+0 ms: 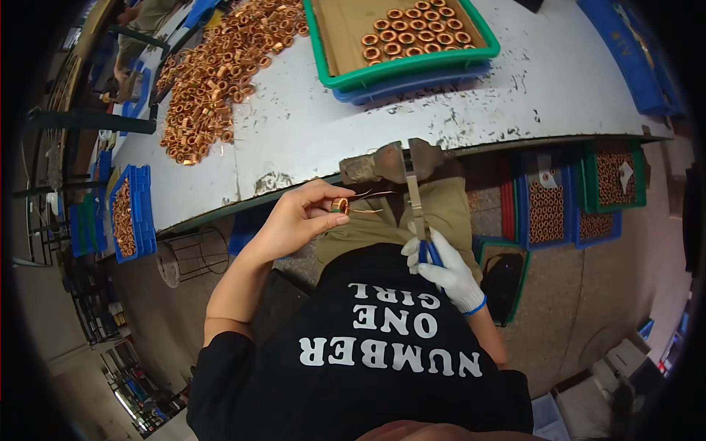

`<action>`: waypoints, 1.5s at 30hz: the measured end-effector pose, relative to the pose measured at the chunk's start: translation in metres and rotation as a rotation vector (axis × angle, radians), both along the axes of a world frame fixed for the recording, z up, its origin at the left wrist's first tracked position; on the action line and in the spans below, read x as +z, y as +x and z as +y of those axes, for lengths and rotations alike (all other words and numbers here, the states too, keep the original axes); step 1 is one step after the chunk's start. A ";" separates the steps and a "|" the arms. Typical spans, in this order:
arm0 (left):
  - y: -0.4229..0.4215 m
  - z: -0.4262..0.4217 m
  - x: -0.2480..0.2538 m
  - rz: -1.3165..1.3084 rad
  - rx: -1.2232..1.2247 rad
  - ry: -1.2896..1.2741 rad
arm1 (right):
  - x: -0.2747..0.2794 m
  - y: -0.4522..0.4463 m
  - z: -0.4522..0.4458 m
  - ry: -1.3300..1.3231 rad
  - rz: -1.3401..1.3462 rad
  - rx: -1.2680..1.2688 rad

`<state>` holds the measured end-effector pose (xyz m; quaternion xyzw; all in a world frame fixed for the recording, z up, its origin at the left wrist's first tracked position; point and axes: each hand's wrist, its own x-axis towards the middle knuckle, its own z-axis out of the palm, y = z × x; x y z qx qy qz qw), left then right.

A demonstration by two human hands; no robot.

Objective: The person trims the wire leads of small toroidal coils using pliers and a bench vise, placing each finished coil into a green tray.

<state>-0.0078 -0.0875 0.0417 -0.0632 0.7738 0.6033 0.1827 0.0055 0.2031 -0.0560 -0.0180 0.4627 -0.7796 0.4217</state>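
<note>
Between the thumb and fingers of my left hand (303,219) is a small copper-wound coil (340,205), its thin wire ends pointing right. My right hand (446,270), in a white glove with a blue cuff, is closed around the blue handles of a pair of pliers (429,252). Beyond that hand, a long metal piece (414,198) reaches up to a metal vise (393,162) at the table's near edge; whether it belongs to the pliers is unclear. The coil is left of the metal piece, apart from it.
A large pile of copper coils (213,81) lies on the white table (294,121). Behind the vise stands a green tray (325,62) with coils in rows. Blue bins (140,213) stand left and right, some below the table. A person (140,22) is at the far upper left.
</note>
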 end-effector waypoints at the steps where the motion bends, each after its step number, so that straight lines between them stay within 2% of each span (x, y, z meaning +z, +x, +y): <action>1: -0.002 0.004 -0.002 0.003 0.004 0.005 | 0.000 0.000 0.001 0.000 0.008 -0.010; 9: -0.002 0.022 -0.016 -0.013 0.025 0.018 | -0.009 0.002 0.007 -0.036 0.017 -0.041; 13: 0.012 0.020 -0.028 0.029 0.119 0.304 | 0.018 0.007 0.004 0.230 0.317 -0.172; 14: 0.016 0.020 -0.029 0.027 0.124 0.300 | 0.028 0.005 0.004 0.225 0.314 -0.168; 18: 0.029 0.044 -0.036 0.226 0.207 0.550 | 0.075 -0.002 0.016 0.390 0.671 0.021; 19: 0.030 0.046 -0.037 0.220 0.195 0.556 | 0.078 -0.003 0.015 0.400 0.666 0.011; 23: 0.034 0.055 -0.031 0.085 0.201 0.673 | 0.087 -0.007 -0.002 0.235 1.065 0.026; 28: 0.037 0.060 -0.023 0.046 0.185 0.686 | 0.086 -0.008 -0.005 0.179 1.031 0.176; 33: 0.043 0.052 -0.027 0.082 0.133 0.544 | 0.083 -0.008 -0.010 0.160 0.981 0.160; 38: 0.046 0.051 -0.035 0.173 0.142 0.546 | 0.080 -0.008 -0.010 0.133 0.992 0.147; 45: 0.048 0.053 -0.036 0.071 0.159 0.583 | 0.075 -0.011 -0.013 0.091 0.994 0.097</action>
